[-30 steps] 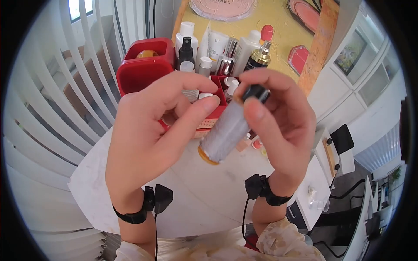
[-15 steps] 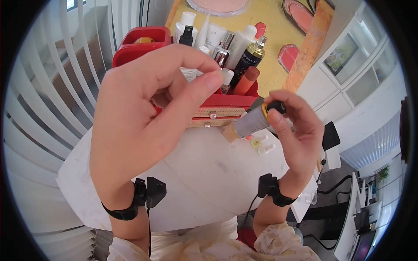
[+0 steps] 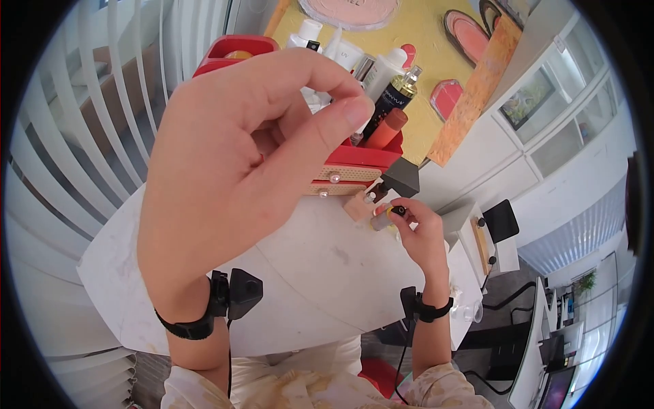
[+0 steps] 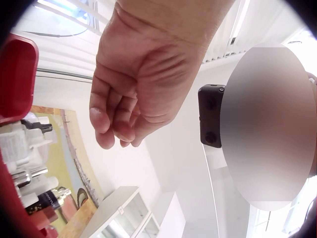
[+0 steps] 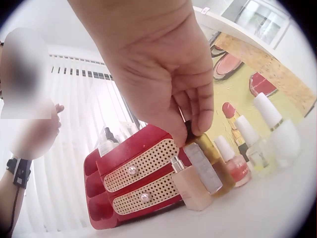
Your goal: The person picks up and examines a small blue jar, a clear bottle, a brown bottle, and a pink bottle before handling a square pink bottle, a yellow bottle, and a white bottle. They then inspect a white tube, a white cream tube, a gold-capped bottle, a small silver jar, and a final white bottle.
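My right hand (image 3: 424, 235) reaches to the far right of the white table, thumb and fingers pinching the black cap of a small amber bottle with a grey label (image 5: 204, 168). The bottle stands almost upright, its base at the tabletop in the right wrist view. Close beside it is a pale pink bottle with a silver neck (image 5: 192, 188); a coral nail polish bottle (image 5: 237, 168) is on its other side. My left hand (image 3: 218, 170) hangs raised in front of the red organizer, fingers loosely bent, nothing in them (image 4: 143, 79).
The red organizer (image 3: 371, 157), with two woven-front drawers, holds several cosmetic bottles, including a black one with a gold top (image 3: 392, 99). More white-capped polish bottles (image 5: 257, 156) line the table's right side. A painted yellow board (image 3: 436, 61) rises behind.
My right hand has carried the amber bottle away, rightward and down to the table, from in front of the organizer. My left hand stays raised, its fingers much the same.
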Demonstrator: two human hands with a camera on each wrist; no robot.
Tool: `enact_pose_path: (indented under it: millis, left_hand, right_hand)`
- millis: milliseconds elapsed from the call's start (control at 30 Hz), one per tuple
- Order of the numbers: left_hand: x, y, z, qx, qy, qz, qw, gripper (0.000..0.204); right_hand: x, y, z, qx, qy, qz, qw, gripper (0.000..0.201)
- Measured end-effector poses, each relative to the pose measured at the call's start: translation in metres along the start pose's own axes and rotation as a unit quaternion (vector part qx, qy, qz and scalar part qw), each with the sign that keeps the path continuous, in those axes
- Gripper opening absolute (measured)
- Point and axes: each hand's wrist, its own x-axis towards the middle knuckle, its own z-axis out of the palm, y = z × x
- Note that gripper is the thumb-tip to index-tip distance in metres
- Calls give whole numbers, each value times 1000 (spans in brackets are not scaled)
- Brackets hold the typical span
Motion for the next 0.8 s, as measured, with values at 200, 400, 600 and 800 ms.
enact_pose_path:
  millis: [200,400,600,800]
  left_hand:
    - [1,2,-1,23,8,-5,1000,14]
    - [2,2,-1,39,5,7,999,13]
    - [2,9,-3,43,16,-37,998,13]
    - [2,6,0,33,14,-43,998,12]
  right_hand:
    - [3,3,7,-11,-31,-4,999,19]
    - [3,-5,4,-27,-57,6,998,20]
    - [16,-21,-14,-34,28,-44,998,21]
    - [52,-50,-18,-69,99,-117,986,30]
